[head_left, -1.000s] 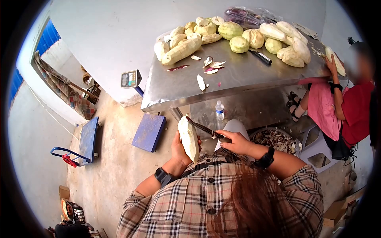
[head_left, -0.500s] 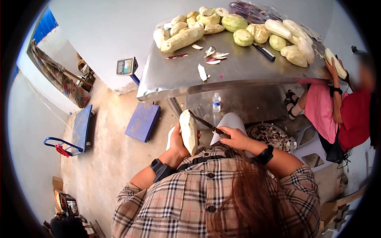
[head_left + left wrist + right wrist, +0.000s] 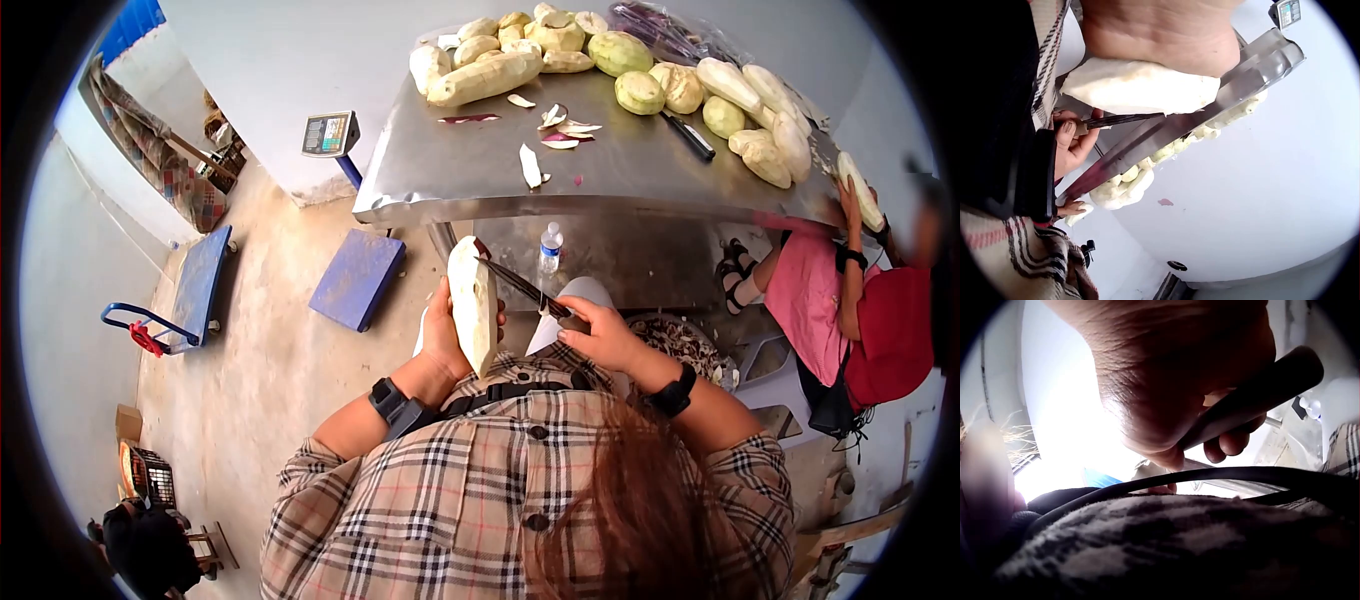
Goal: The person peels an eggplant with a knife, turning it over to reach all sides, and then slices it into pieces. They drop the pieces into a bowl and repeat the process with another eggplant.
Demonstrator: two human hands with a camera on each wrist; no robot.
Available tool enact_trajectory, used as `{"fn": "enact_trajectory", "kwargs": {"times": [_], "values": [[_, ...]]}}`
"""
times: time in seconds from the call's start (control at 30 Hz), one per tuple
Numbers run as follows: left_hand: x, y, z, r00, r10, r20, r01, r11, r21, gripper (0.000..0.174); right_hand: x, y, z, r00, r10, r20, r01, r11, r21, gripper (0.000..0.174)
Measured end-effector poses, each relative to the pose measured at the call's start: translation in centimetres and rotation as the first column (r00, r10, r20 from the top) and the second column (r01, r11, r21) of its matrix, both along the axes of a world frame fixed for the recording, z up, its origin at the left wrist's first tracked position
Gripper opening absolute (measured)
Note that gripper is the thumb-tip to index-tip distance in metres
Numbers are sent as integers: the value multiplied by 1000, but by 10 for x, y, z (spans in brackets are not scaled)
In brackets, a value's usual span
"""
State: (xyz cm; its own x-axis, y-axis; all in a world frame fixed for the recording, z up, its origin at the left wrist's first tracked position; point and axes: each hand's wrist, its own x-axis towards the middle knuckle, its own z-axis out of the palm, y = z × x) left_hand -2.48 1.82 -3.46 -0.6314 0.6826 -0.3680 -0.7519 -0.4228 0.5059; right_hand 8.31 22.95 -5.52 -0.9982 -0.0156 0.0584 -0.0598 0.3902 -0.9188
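My left hand point(image 3: 450, 335) grips a peeled, whitish eggplant point(image 3: 472, 320) upright in front of my chest, fingers around its far side. A bit of dark purple skin shows at its top end. My right hand point(image 3: 605, 335) holds a knife point(image 3: 528, 288) by the handle, its long dark blade reaching up to that top end. In the left wrist view the blade point(image 3: 1129, 119) lies along the side of the pale eggplant point(image 3: 1141, 87). The right wrist view shows my fingers curled around the dark, rounded handle point(image 3: 1260, 397).
Ahead stands a metal table point(image 3: 430, 170) bearing several peeled eggplants point(image 3: 490, 78), purple-skinned peelings point(image 3: 565, 135) and another knife point(image 3: 690, 137). A water bottle point(image 3: 550, 247) is below it. A tub of peelings point(image 3: 685, 340) sits at right, near a person in red point(image 3: 895, 320) holding a pale eggplant.
My view has shifted slightly. The eggplant and the knife are a little higher in view, still held the same way, with the blade by the top end.
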Motion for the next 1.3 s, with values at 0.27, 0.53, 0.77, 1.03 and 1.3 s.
{"fn": "enact_trajectory", "kwargs": {"times": [0.27, 0.53, 0.77, 1.03, 1.3], "values": [[-1, -3, 24, 997, 16, -69, -9, 995, 94, 56, 3, -5, 21, 993, -103, -57, 104, 995, 14, 51], [-5, -9, 70, 983, 30, -180, 12, 974, 226, 55, 5, -9, 30, 989, -101, -105, 111, 990, 89, 45], [-4, -12, 110, 971, 88, -221, 0, 929, 371, 56, 5, -10, 42, 974, -112, -194, 117, 993, 15, 46], [10, -3, 87, 992, -66, -110, 105, 913, 395, 58, 8, -12, 51, 962, -125, -243, 119, 992, -37, 45], [17, -3, 79, 997, -62, -38, 72, 901, 429, 56, 7, -12, 38, 970, -112, -214, 97, 992, -77, 45]]}}
